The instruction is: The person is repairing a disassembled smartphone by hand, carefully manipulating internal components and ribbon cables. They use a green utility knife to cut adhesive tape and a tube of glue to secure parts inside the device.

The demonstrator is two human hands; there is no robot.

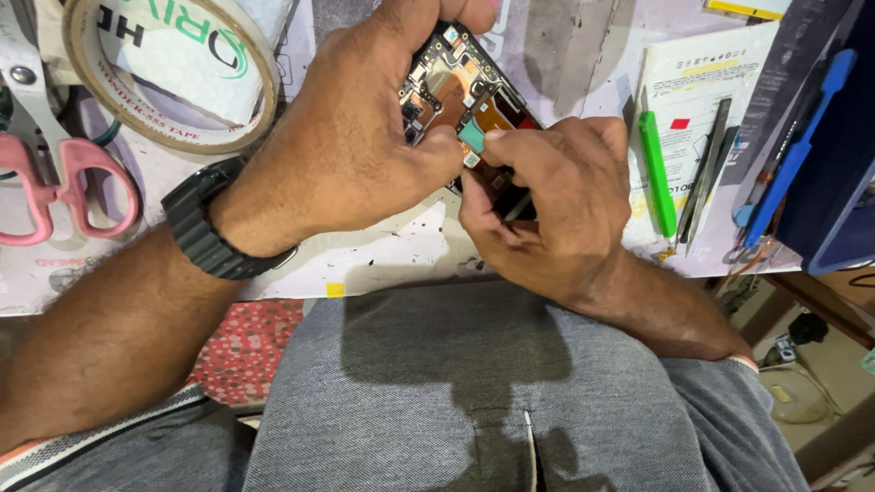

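Observation:
An opened phone (pixel 456 82) with its circuit board and copper-coloured parts exposed lies tilted on the work mat. My left hand (pixel 355 137), with a black watch on its wrist, wraps around the phone's left side and holds it. My right hand (pixel 547 200) grips the phone's lower end, and its thumb and forefinger pinch a small teal part (pixel 472 137) on the board. The lower half of the phone is hidden under both hands.
A roll of clear tape (pixel 173 73) and pink-handled scissors (pixel 64 182) lie at the left. At the right are a green pry tool (pixel 656 173), metal tweezers (pixel 706 169), a blue tool (pixel 802 146) and a dark blue tray (pixel 843 164). My grey-clad lap (pixel 474 392) fills the foreground.

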